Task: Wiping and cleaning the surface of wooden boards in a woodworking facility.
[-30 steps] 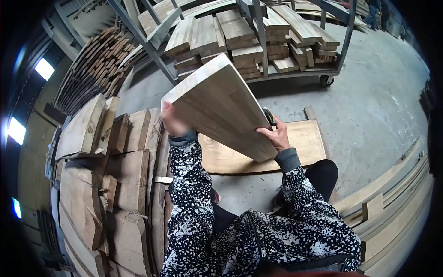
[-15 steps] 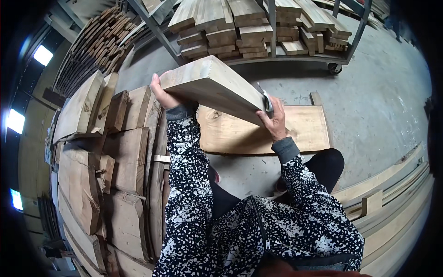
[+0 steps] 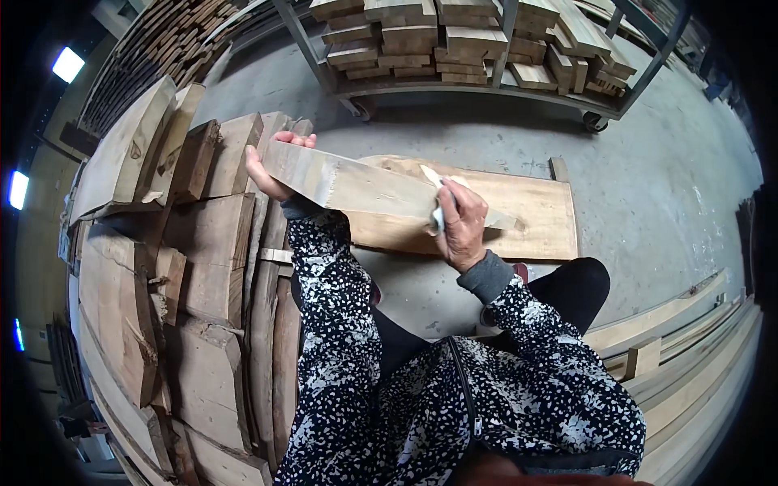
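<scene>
**Inspector:** Head view shows one thick wooden board [image 3: 356, 185] held edge-on above a concrete floor [image 3: 648, 186]. Its near face is pale and rough-sawn, with a darker upper edge; it runs from upper left down to the right.

**Clerk:** Position of the hands?

**Inspector:** Left hand [image 3: 271, 172] is wrapped round the board's left end, fingers curled over the top edge, closed on the wood. Right hand [image 3: 462, 223] clamps the board's right portion, fingers closed over its face; a small pale object sits pinched under those fingers, and I cannot tell what it is.

**Clerk:** Surroundings?

**Inspector:** Directly beneath the board, a broad flat plank [image 3: 519, 212] lies on the floor. Stacked rough slabs [image 3: 203, 243] stand just left of the person. A wheeled rack [image 3: 478, 85] loaded with cut timber stands beyond.
</scene>
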{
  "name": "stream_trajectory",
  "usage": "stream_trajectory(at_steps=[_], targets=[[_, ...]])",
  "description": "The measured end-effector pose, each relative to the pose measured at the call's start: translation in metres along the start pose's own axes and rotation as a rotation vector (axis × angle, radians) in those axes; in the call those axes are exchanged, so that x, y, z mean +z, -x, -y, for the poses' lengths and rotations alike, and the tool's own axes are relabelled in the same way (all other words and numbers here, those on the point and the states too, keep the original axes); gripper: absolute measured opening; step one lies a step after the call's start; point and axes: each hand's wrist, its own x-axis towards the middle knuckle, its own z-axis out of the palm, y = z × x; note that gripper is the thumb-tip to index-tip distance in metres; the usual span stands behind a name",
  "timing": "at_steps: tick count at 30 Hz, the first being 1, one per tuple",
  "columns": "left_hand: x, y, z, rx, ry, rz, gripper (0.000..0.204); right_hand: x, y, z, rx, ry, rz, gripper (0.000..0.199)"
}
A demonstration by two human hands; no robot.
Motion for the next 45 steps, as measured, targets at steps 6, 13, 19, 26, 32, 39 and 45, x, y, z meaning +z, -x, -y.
stream_trajectory(at_steps=[6, 13, 19, 26, 32, 39, 45], targets=[[-0.050, -0.018, -0.011, 0.019, 0.087, -0.016, 0.054, 0.015, 0.105, -0.061, 0.244, 0.112, 0.212, 0.053], [-0.150, -0.065, -0.022, 0.099, 0.104, 0.082, 0.050, 0.041, 0.001, 0.033, 0.047, -0.249, 0.237, 0.051], [-0.187, -0.079, -0.019, 0.106, 0.092, 0.421, 0.031, 0.042, 0.094, -0.060, 0.199, -0.168, 0.234, 0.050], [-0.183, -0.090, -0.023, -0.114, 0.215, 0.574, 0.035, 0.031, 0.202, -0.158, 0.959, -0.084, 0.085, 0.041], [-0.186, -0.080, -0.029, 0.178, -0.195, 0.064, 0.054, 0.057, 0.060, -0.020, 0.396, -0.226, 0.216, 0.044], [-0.130, -0.044, -0.030, 0.388, -0.389, -0.371, 0.056, 0.066, 0.061, -0.047, 0.572, -0.221, 0.110, 0.037], [-0.137, -0.056, -0.021, 0.423, -0.341, -0.335, 0.051, 0.027, 0.192, -0.206, 1.348, 0.136, 0.357, 0.037]])
